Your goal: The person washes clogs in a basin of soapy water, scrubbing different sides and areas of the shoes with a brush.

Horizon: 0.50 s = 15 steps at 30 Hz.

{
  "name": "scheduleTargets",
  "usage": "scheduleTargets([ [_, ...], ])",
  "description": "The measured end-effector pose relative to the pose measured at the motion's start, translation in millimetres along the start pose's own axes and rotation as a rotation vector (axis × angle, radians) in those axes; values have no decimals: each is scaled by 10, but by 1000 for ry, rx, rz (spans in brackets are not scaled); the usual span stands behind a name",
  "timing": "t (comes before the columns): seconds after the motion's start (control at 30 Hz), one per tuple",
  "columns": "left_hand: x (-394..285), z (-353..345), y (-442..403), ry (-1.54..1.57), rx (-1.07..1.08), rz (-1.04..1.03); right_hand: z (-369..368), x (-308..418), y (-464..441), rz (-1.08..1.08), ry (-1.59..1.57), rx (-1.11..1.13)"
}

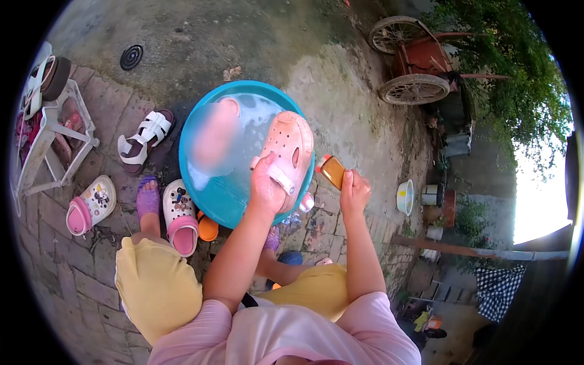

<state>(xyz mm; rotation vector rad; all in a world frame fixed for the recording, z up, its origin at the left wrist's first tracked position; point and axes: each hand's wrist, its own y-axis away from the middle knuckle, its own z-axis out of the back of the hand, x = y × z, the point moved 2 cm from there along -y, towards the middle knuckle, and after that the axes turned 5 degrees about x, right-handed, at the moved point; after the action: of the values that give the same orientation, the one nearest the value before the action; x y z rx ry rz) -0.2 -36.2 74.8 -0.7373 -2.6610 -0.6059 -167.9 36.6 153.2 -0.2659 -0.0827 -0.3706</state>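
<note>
Pink clog (286, 143) is in the left hand, in front of the basin's right side, toe towards the far edge and holed upper facing the head. At the ground's left edge is a white rack (78, 131) bearing a dark sandal (56, 79) and other footwear. Right of it lies a charm-studded clog (92, 204), white with a pink strap, then a black coil (131, 57) towards the far edge. Next comes a white sandal (149, 135), just short of the basin's left edge; nearer the person is a purple sandal (148, 198) on one foot. Another charm-studded clog stands at the basin's near left edge, beside an orange item (207, 229) partly hidden. Suds and water fill part of the blue basin (258, 87); by its left edge is a blurred pink shape (214, 137). The left hand (267, 185) is closed round the heel end, by the strap, some fingers hidden. Past the basin's right edge, the right hand (356, 193) is curled tight on a brush (333, 173), bristles towards the clog. Farther right are a white bowl (405, 198) and a cart (420, 61).
</note>
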Motion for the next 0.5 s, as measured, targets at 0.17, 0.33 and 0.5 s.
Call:
scheduleTargets([
  [0.17,122,-32,84,-166,19,40,-250,377,68,218,-121,98],
  [0.33,117,20,82,-160,-42,79,-216,326,12,254,-102,1],
  [0.5,149,-20,96,-55,-8,133,-173,207,-95,148,-110,37],
])
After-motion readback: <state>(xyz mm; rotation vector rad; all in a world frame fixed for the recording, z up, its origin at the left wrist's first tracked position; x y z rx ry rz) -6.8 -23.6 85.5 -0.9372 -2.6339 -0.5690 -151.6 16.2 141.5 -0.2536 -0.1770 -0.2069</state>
